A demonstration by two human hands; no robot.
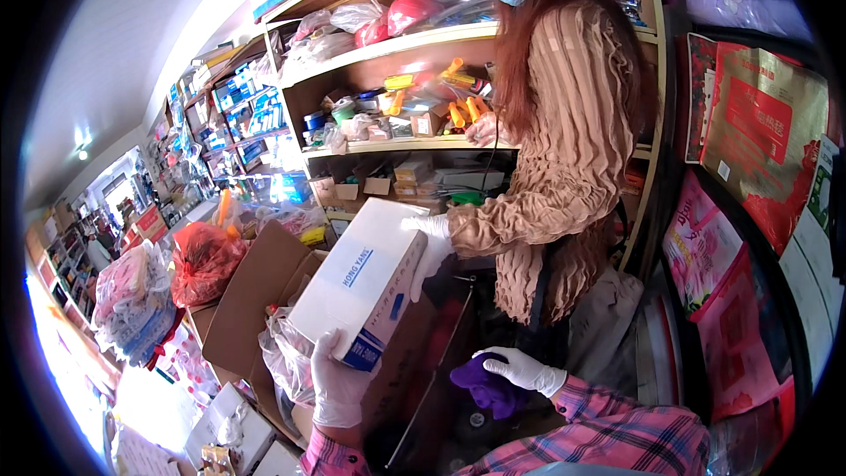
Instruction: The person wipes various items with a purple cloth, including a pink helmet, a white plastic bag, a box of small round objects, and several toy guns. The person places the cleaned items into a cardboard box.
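A long white cardboard box (366, 251) with blue print lies tilted across the middle. My left hand (339, 379), in a white glove, grips its near end. At the box's far right side, a co-worker's gloved hand (432, 242) also rests on it. My right hand (524, 368), gloved in white too, is closed around a crumpled purple cloth (489, 388), to the right of the box and apart from it. Part of each hand's grip is hidden by what it holds.
Below the white box stands an open brown carton (251, 291) with a plastic bag (286, 353) in it. The co-worker (564, 159), masked and in a ruffled brown top, stands before wooden shelves (388, 44) of goods. A red bag (204, 264) sits left; large printed packs (758, 115) line the right.
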